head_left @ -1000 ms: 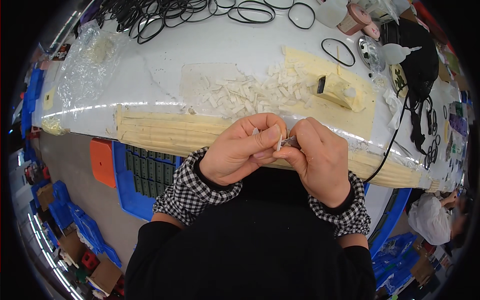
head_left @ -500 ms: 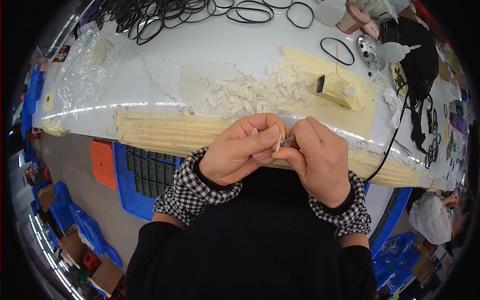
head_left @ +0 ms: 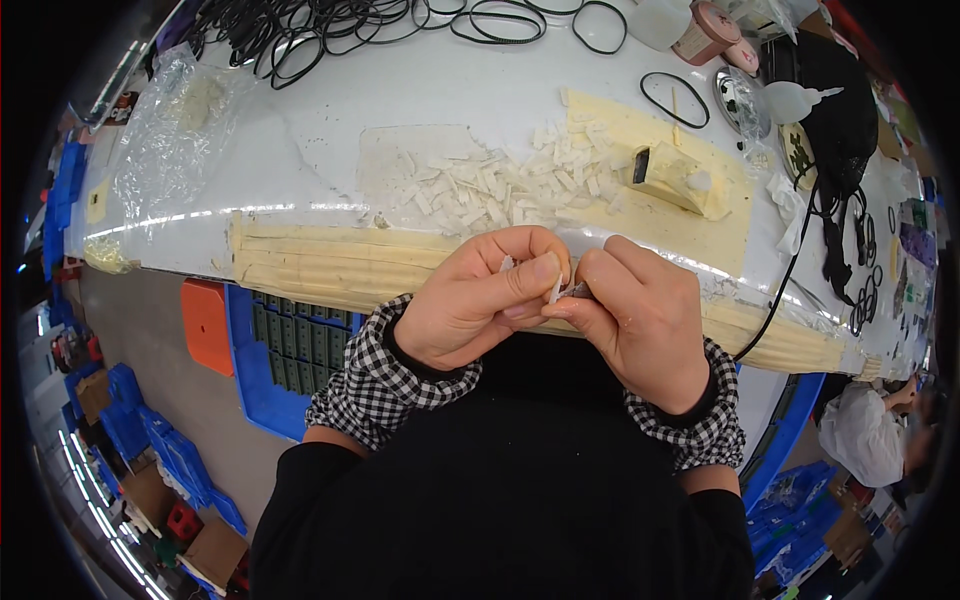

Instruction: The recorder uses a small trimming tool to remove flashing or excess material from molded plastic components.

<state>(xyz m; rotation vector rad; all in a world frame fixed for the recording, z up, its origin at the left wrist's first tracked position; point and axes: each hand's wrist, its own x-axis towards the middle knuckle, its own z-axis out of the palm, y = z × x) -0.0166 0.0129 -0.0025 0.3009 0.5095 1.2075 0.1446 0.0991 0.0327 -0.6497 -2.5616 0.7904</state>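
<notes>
My left hand (head_left: pixel 478 300) is closed in a pinch on a small white strip (head_left: pixel 556 288), held between thumb and forefinger just off the table's front edge. Another whitish bit (head_left: pixel 507 263) pokes out above its fingers. My right hand (head_left: pixel 648 325) meets it from the right, thumb and forefinger pinching a small greyish piece (head_left: pixel 577 290) against the strip; its kind is too small to make out. Beyond both hands lies a loose pile of short white strips (head_left: pixel 490 190), spread partly over yellow sheeting (head_left: pixel 715 235).
Yellow tape (head_left: pixel 330 262) covers the table's front edge. A taped yellow block (head_left: pixel 670 182) stands behind my right hand. Black belts (head_left: pixel 500 28) lie along the back, plastic film (head_left: pixel 175 140) at left. Below the edge sits a blue crate (head_left: pixel 262 395) of dark green parts beside an orange stool (head_left: pixel 205 325).
My right hand has shifted very slightly right and down, its fingers still at the strip. My left hand stays almost in place. The pile looks the same.
</notes>
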